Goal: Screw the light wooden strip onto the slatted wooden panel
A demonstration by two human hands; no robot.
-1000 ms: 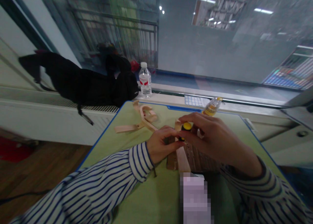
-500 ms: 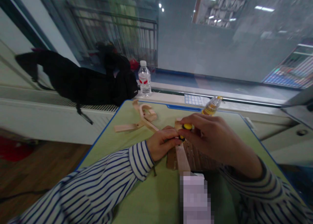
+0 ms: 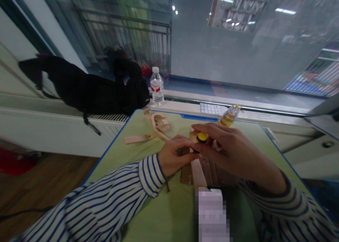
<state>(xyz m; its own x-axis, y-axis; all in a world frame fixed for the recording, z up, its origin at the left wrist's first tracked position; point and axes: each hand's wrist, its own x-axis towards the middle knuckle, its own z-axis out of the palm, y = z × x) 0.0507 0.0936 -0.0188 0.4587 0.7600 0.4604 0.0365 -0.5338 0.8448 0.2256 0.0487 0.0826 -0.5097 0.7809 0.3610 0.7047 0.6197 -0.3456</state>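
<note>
A stubby screwdriver (image 3: 201, 137) with a yellow-and-black handle stands over a pale wooden strip (image 3: 198, 173). My right hand (image 3: 233, 150) pinches its handle from the right, thumb and fingers round the top. From the left, the thumb and forefinger of my left hand (image 3: 176, 155) close round its dark lower end, just above the wood. The tip is hidden by my fingers. Under the strip lies a brown corrugated cardboard piece (image 3: 186, 175), partly covered by my right hand. A small dark screw-like piece (image 3: 167, 185) lies beside my left cuff.
A joined wooden assembly (image 3: 156, 127) lies at the table's far left. Behind the green, blue-edged table (image 3: 148, 213) stand a water bottle (image 3: 157, 86) and a black bag (image 3: 97, 90) on the sill. A clear-and-yellow bottle (image 3: 230, 115) is beyond my right hand.
My right fingers have shifted slightly on the screwdriver, and its handle has turned and tilted so more of its black band shows. My left thumb and forefinger have moved a little apart round the lower end.
</note>
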